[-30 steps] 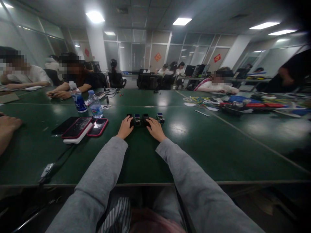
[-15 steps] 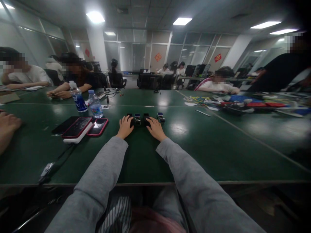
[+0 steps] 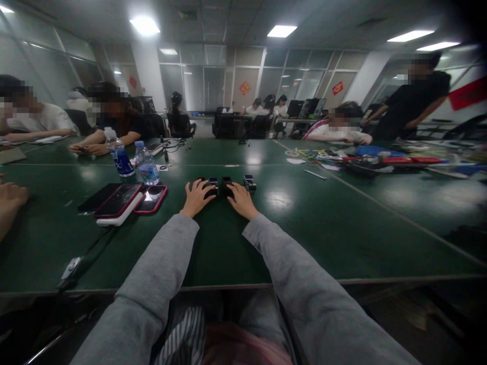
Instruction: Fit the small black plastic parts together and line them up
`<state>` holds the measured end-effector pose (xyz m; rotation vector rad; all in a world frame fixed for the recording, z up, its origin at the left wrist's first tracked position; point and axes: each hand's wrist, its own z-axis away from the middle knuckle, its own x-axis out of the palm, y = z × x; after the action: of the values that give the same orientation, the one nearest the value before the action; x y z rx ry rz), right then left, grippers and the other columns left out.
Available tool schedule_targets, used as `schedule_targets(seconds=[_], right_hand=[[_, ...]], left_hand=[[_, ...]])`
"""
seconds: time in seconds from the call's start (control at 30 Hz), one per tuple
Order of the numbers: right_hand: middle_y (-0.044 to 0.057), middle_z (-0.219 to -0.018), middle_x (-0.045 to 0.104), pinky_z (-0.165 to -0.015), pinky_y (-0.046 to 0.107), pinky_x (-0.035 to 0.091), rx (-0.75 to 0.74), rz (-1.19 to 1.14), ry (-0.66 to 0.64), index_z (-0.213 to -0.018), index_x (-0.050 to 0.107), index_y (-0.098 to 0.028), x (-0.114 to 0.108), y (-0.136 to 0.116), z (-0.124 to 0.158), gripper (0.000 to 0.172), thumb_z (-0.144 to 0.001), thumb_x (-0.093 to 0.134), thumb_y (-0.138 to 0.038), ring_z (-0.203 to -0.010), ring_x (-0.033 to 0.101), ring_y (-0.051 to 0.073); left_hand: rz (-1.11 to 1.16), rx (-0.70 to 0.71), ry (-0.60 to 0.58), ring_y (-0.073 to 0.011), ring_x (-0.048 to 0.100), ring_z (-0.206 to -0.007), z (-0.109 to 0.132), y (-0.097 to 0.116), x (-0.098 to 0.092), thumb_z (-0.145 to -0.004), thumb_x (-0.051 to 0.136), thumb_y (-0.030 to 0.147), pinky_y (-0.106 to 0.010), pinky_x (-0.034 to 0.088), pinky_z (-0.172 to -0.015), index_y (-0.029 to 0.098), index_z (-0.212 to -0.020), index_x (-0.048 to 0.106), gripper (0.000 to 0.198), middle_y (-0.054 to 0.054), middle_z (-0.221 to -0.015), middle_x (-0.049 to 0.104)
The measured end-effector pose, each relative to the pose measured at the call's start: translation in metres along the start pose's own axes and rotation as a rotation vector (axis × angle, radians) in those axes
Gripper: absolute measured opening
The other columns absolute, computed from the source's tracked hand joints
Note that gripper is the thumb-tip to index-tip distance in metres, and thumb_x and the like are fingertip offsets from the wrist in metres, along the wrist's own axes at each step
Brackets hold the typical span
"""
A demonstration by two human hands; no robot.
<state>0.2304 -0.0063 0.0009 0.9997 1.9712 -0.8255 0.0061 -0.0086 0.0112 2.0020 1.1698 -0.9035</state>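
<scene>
Both my arms, in grey sleeves, reach forward over a dark green table [image 3: 312, 228]. My left hand [image 3: 197, 197] lies with fingers spread, its fingertips on a small black device [image 3: 212, 186] in a row of little black gadgets. My right hand [image 3: 240, 199] rests flat beside it, fingers on another black gadget [image 3: 227, 184]. A third small gadget [image 3: 250, 183] with a blue top stands just right of my right hand, untouched.
Two phones [image 3: 125, 199] on a white pad lie to my left, with two water bottles [image 3: 146, 163] behind them. Other people sit around the table; another person's hand [image 3: 9, 195] rests at far left. Coloured clutter [image 3: 380, 159] covers the far right. A cable [image 3: 74, 263] runs near the front edge.
My hands have barely shifted; my left fingers have spread a little. The camera has tilted slightly, and a person in black at far right has stepped further into view.
</scene>
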Motion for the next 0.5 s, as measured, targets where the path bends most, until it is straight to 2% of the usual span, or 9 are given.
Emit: schedule_targets(seconds=[0.13,0.5], right_hand=[[0.009,-0.148,0.036,-0.105,0.046,0.038,0.004,-0.016,-0.005,-0.143,0.039,-0.025,-0.0018,-0.0008,0.0001,0.052,-0.092,0.047,-0.028,-0.133,0.036,0.025],[0.008,-0.148,0.037,-0.106,0.045,0.037,-0.004,0.003,0.007,-0.143,0.039,-0.024,0.0005,-0.0004,-0.0005,0.051,-0.092,0.048,-0.028,-0.133,0.037,0.025]], left_hand=[[-0.008,0.019,-0.005,-0.0308,0.035,-0.136,-0.0030,0.0012,0.0008,-0.091,0.055,0.038,-0.062,0.016,-0.112,0.038,-0.122,0.061,0.032,-0.003,-0.134,0.058],[0.009,0.025,0.006,-0.0303,0.034,-0.137,-0.0034,0.0037,0.0051,-0.091,0.055,0.039,-0.059,0.018,-0.113,0.037,-0.123,0.061,0.032,-0.004,-0.131,0.060]])
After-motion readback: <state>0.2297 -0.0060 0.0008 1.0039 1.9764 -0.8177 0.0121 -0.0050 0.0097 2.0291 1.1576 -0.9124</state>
